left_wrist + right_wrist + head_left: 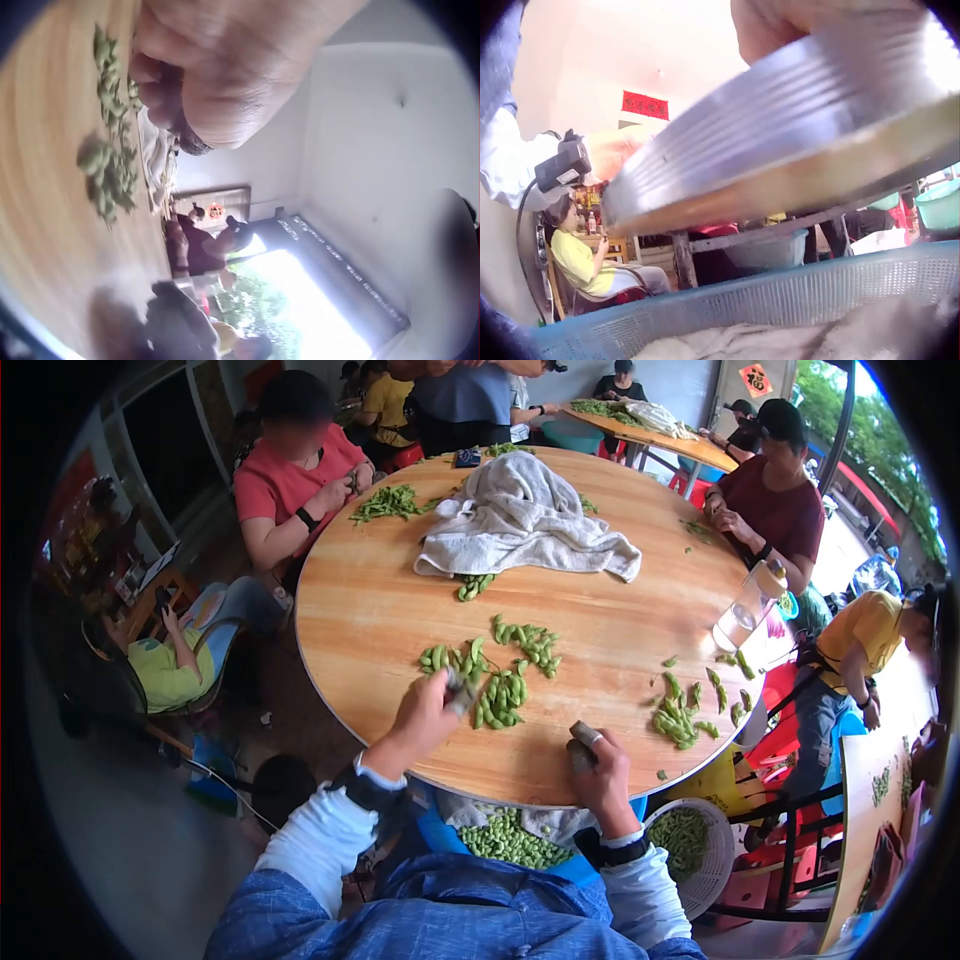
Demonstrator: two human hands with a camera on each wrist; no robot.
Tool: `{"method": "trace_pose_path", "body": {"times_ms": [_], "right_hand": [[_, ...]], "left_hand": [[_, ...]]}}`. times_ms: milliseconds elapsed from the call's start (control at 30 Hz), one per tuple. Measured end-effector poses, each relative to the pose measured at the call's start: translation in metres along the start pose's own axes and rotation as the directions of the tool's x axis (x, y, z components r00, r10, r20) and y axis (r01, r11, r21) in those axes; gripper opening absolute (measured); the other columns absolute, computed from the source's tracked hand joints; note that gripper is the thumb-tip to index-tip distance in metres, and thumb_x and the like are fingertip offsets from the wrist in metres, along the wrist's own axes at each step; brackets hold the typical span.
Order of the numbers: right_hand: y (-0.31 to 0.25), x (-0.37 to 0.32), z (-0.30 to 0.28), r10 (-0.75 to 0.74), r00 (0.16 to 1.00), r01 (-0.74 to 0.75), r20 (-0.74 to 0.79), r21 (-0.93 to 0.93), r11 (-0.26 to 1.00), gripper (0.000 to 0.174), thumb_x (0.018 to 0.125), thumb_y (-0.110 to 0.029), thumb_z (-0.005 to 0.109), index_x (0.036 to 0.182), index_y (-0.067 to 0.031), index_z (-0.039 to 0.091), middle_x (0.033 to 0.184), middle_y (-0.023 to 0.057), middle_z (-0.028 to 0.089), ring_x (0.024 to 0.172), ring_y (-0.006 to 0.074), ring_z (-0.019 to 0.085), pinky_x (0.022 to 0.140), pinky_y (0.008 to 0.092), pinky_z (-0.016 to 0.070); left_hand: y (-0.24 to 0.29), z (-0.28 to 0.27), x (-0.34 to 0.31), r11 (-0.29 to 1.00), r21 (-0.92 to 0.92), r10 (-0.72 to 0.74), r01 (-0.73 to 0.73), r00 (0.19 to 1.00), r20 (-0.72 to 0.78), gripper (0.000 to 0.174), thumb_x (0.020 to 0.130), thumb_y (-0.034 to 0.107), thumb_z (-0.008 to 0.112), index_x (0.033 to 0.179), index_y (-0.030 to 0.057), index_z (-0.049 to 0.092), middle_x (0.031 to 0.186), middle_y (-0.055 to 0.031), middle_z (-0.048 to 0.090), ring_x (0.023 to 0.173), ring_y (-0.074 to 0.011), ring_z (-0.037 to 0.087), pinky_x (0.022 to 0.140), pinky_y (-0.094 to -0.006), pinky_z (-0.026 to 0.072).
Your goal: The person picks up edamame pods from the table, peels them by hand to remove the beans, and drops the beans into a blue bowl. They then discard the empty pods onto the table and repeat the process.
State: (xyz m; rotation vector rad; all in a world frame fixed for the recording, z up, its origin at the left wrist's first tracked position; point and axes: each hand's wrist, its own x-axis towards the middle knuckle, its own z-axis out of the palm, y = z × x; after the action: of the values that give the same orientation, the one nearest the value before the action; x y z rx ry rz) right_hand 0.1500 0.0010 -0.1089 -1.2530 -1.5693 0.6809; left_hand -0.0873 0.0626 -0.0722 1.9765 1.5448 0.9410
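Note:
On the round wooden table [365, 625], my left hand [425, 710] reaches to a small heap of green soybean pods [501, 698], its blurred fingertips right at the pods. In the left wrist view this hand [225, 67] has its fingers bent in towards the thumb; I cannot tell whether a pod is between them. Grey wraps cover fingers of both hands. My right hand [603, 780] is at the table's near edge, fingers loosely bent, with no pod showing in it. Another scatter of pods [680, 715] lies to its right.
A blue basket [705, 300] with shelled beans [510, 838] and cloth stands below the table edge. A white basket of pods [715, 850] is at its right. A grey towel [525, 510] lies mid-table; a water bottle [745, 615] stands right. People [300, 470] sit around.

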Motion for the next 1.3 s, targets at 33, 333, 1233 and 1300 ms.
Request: {"method": "trace_pose_path", "body": {"times_ms": [33, 333, 1233, 1300], "right_hand": [[-0.013, -0.006, 0.002, 0.142, 0.988, -0.151, 0.052, 0.237, 0.960, 0.023, 0.077, -0.004, 0.056, 0.099, 0.0024, 0.055, 0.086, 0.0086, 0.059, 0.078, 0.0180, 0.055, 0.066, 0.0270, 0.0441], [-0.050, -0.044, 0.000, 0.314, 0.818, -0.569, 0.482, 0.600, 0.562, 0.027, 0.084, -0.021, 0.051, 0.100, 0.0008, 0.054, 0.081, 0.0022, 0.057, 0.070, 0.0073, 0.049, 0.062, 0.0203, 0.0385], [-0.052, -0.084, -0.011, 0.432, 0.811, -0.584, 0.394, 0.586, 0.562, 0.018, 0.080, -0.019, 0.056, 0.083, -0.0004, 0.056, 0.069, -0.0002, 0.055, 0.060, 0.0057, 0.046, 0.054, 0.0188, 0.0344], [-0.053, -0.087, -0.012, 0.425, 0.810, -0.587, 0.405, 0.580, 0.565, 0.019, 0.080, -0.019, 0.056, 0.083, -0.0004, 0.057, 0.069, 0.0000, 0.055, 0.060, 0.0058, 0.046, 0.054, 0.0188, 0.0344]], "left_hand": [[0.000, 0.003, -0.010, 0.989, -0.146, 0.029, -0.027, 0.999, 0.014, 0.014, 0.074, 0.012, 0.056, 0.081, 0.0022, 0.049, 0.064, -0.0162, 0.055, 0.059, -0.0333, 0.054, 0.051, -0.0393, 0.0410], [0.041, 0.018, -0.084, 0.881, -0.015, 0.453, -0.473, 0.834, 0.315, 0.026, 0.060, 0.007, 0.060, 0.082, -0.0008, 0.048, 0.069, -0.0150, 0.050, 0.064, -0.0329, 0.052, 0.055, -0.0388, 0.0417], [0.057, 0.033, -0.112, 0.879, 0.057, 0.416, -0.473, 0.819, 0.395, 0.020, 0.057, 0.002, 0.052, 0.076, 0.0021, 0.047, 0.066, -0.0124, 0.050, 0.067, -0.0294, 0.053, 0.054, -0.0389, 0.0423], [0.060, 0.032, -0.114, 0.863, 0.040, 0.456, -0.504, 0.810, 0.369, 0.019, 0.056, 0.002, 0.052, 0.074, 0.0027, 0.046, 0.064, -0.0108, 0.049, 0.065, -0.0278, 0.052, 0.052, -0.0381, 0.0417]]}}
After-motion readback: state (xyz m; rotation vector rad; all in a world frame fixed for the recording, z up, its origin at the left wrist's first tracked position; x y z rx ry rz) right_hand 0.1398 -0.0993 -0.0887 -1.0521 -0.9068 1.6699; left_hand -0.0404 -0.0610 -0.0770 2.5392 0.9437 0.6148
